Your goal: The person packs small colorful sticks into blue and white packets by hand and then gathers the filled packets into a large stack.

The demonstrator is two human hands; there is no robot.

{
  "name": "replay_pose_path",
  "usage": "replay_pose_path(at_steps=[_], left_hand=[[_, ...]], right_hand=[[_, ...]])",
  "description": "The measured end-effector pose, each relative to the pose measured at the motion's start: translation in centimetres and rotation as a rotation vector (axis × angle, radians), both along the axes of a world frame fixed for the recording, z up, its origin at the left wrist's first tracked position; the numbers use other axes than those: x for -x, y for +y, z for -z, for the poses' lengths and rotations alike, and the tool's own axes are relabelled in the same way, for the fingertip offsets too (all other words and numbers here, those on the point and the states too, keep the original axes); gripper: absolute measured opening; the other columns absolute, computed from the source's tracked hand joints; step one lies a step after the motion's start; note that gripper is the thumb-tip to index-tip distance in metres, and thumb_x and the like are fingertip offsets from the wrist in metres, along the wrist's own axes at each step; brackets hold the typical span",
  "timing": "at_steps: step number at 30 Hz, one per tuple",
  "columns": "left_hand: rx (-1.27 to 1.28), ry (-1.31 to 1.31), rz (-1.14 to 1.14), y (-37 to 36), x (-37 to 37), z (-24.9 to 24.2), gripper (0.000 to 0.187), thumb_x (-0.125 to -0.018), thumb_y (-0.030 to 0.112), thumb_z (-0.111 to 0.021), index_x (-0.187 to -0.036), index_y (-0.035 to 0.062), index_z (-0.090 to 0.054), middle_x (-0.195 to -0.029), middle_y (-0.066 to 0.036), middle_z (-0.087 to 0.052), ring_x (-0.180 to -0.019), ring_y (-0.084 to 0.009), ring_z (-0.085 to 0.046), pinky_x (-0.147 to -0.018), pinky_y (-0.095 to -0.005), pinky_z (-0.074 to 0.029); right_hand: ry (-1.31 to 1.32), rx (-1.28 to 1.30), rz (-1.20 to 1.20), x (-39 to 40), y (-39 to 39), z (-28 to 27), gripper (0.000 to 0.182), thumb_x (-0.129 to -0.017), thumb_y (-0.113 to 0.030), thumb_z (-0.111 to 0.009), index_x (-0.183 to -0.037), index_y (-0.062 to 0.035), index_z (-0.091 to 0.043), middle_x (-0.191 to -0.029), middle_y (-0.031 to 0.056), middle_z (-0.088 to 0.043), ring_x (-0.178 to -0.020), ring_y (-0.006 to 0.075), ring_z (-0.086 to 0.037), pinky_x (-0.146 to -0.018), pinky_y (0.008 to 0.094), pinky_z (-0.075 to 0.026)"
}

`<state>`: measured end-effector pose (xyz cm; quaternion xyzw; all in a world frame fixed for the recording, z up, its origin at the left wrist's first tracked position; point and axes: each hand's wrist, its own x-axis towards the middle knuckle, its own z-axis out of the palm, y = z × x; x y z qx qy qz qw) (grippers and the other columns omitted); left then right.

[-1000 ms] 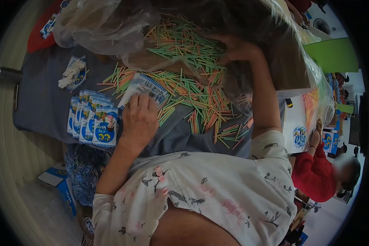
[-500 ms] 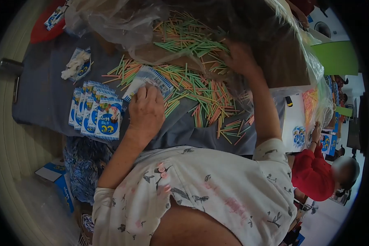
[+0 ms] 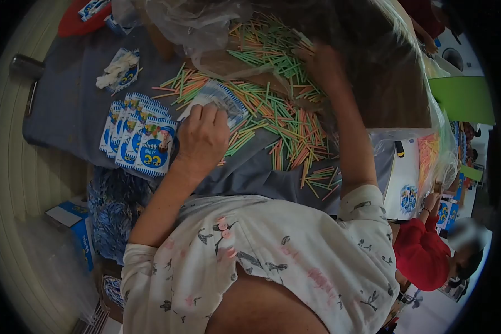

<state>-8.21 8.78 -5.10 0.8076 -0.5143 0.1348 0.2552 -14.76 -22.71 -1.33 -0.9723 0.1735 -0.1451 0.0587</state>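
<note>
While the packet point(image 3: 228, 100) lies aslant on the tabletop point(image 3: 67, 97), its pale, printed side turned up and its blue-striped edge at the far right, its near-left part is covered by the left hand point(image 3: 203, 142). The fingers of that hand are bent and set close together on the wrapper; the thumb is hidden, so whether the film is pinched or only pressed cannot be told. Light, even pressure would probably serve best, as thin film is easily creased

At the far right, the right hand point(image 3: 325, 64) is reached into the lined cardboard box point(image 3: 398, 94), its fingers curled at the heap of sticks point(image 3: 278, 61). A few pale sticks seem to be at the fingertips, though the view there is dim and a firm hold cannot be confirmed. Sticks so thin would be better gathered lengthwise in a loose bundle than squeezed across, since they could snap, and the crumpled plastic liner point(image 3: 200, 25) should be cleared by the knuckles

The sticks are straight and slender, in green, orange, pink and yellow, crossed at all angles. More loose sticks point(image 3: 300, 139) are spread right of the packet; to its left and nearer, blue-and-white packets point(image 3: 153, 147) are laid overlapping, with crumpled white material point(image 3: 117, 71) farther left
</note>
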Motion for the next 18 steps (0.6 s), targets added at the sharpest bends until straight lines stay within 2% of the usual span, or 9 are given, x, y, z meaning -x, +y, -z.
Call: replay_pose_path(at_steps=[2, 5, 7, 8, 10, 14, 16, 17, 18], left_hand=[[0.028, -0.078, 0.009, 0.1, 0.3, 0.3, 0.014, -0.075, 0.006, -0.061, -0.086, -0.0022, -0.062, -0.088, -0.013, -0.058, -0.083, -0.0302, -0.056, -0.066, -0.0363, -0.053], [-0.015, -0.105, -0.079, -0.1, -0.3, 0.4, 0.014, -0.073, 0.005, -0.061, -0.086, -0.0019, -0.061, -0.088, -0.012, -0.057, -0.083, -0.0297, -0.056, -0.064, -0.0360, -0.052], [0.023, -0.077, -0.021, 0.0, -1.1, -0.2, 0.016, -0.072, 0.004, -0.060, -0.087, -0.0019, -0.063, -0.089, -0.011, -0.057, -0.083, -0.0288, -0.055, -0.064, -0.0345, -0.052], [0.026, -0.077, -0.016, 0.0, -1.2, -0.4, 0.016, -0.072, 0.004, -0.060, -0.087, -0.0019, -0.063, -0.089, -0.011, -0.057, -0.083, -0.0288, -0.055, -0.064, -0.0345, -0.052], [0.084, -0.199, 0.027, 0.1, -1.1, -0.8, 0.019, -0.072, 0.004, -0.060, -0.090, -0.0020, -0.064, -0.091, -0.011, -0.058, -0.085, -0.0291, -0.055, -0.065, -0.0348, -0.052], [-0.038, -0.150, 0.062, 0.5, 0.2, 0.1, 0.018, -0.073, 0.005, -0.061, -0.090, -0.0020, -0.065, -0.091, -0.011, -0.058, -0.086, -0.0286, -0.056, -0.068, -0.0356, -0.052], [0.028, -0.047, 0.036, 0.8, 0.2, -0.5, 0.015, -0.074, 0.004, -0.061, -0.087, -0.0013, -0.065, -0.091, -0.011, -0.058, -0.085, -0.0280, -0.056, -0.069, -0.0364, -0.051], [0.026, -0.045, 0.029, 1.0, 0.1, -0.7, 0.015, -0.074, 0.004, -0.061, -0.087, -0.0013, -0.065, -0.091, -0.011, -0.058, -0.085, -0.0280, -0.056, -0.069, -0.0364, -0.051], [0.041, 0.006, 0.038, 1.2, -0.2, -0.9, 0.012, -0.074, 0.003, -0.061, -0.085, -0.0010, -0.065, -0.090, -0.011, -0.058, -0.084, -0.0281, -0.056, -0.068, -0.0367, -0.050]], right_hand=[[-0.154, -0.152, -0.040, -0.1, 0.1, 0.5, 0.038, -0.086, -0.030, -0.067, -0.115, -0.0054, -0.063, -0.096, 0.0207, -0.068, -0.091, 0.0417, -0.064, -0.076, 0.0498, -0.051], [-0.108, 0.018, 0.047, 0.4, -0.6, 1.5, 0.043, -0.086, -0.037, -0.070, -0.114, -0.0046, -0.065, -0.097, 0.0175, -0.071, -0.091, 0.0360, -0.068, -0.077, 0.0408, -0.053], [-0.367, -0.341, -0.058, 0.7, -1.5, 2.0, 0.041, -0.090, -0.038, -0.066, -0.111, -0.0028, -0.066, -0.096, 0.0126, -0.073, -0.087, 0.0292, -0.069, -0.077, 0.0380, -0.052], [-0.367, -0.337, -0.054, 1.0, -2.1, 1.8, 0.041, -0.090, -0.038, -0.066, -0.111, -0.0028, -0.066, -0.096, 0.0126, -0.073, -0.087, 0.0292, -0.069, -0.077, 0.0380, -0.052], [-0.434, -0.771, 0.009, 1.7, -2.2, 0.0, 0.039, -0.094, -0.036, -0.063, -0.110, -0.0008, -0.067, -0.096, 0.0059, -0.071, -0.088, 0.0169, -0.064, -0.081, 0.0336, -0.049], [-0.336, -0.486, 0.025, 1.4, -2.5, 4.0, 0.026, -0.094, -0.028, -0.065, -0.090, -0.0025, -0.069, -0.069, 0.0006, -0.062, -0.068, 0.0145, -0.059, -0.066, 0.0308, -0.047], [-0.480, 0.088, -0.343, 0.9, -2.4, 4.5, 0.026, -0.096, -0.025, -0.063, -0.091, 0.0005, -0.067, -0.075, -0.0025, -0.060, -0.072, 0.0064, -0.050, -0.066, 0.0282, -0.044], [-0.479, 0.084, -0.349, 0.9, -2.3, 4.7, 0.026, -0.096, -0.025, -0.063, -0.091, 0.0005, -0.067, -0.075, -0.0025, -0.060, -0.072, 0.0064, -0.050, -0.066, 0.0282, -0.044], [-0.541, -0.306, -0.251, 1.1, -1.7, 4.3, 0.020, -0.095, -0.021, -0.064, -0.096, -0.0005, -0.067, -0.079, 0.0000, -0.062, -0.074, 0.0074, -0.053, -0.067, 0.0279, -0.045]])
